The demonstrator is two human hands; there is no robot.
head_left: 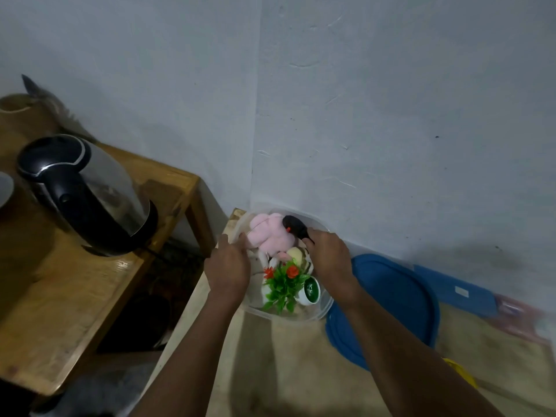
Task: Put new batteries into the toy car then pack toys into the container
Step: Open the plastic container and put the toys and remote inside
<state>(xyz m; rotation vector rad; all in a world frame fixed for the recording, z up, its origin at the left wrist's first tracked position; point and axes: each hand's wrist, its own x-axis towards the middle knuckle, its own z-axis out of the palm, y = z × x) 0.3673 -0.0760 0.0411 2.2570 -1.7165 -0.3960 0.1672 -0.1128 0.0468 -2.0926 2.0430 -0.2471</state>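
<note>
A clear plastic container (313, 316) stands on a light wooden table near the wall corner. Inside lie a pink plush toy (269, 236), a small fake plant with green leaves and red flowers (284, 284), a white cup with a green inside (311, 291) and other pale toys. My right hand (328, 257) is shut on a black toy car (296, 226) over the container's far side, above the plush. My left hand (230, 266) rests on the container's left rim, fingers curled around it.
A blue lid (391, 299) lies flat just right of the container. A second blue piece (454, 288) lies by the wall. On a wooden side table (60, 311) to the left stands a black and steel kettle (87, 191). Something yellow (463, 374) shows by my right forearm.
</note>
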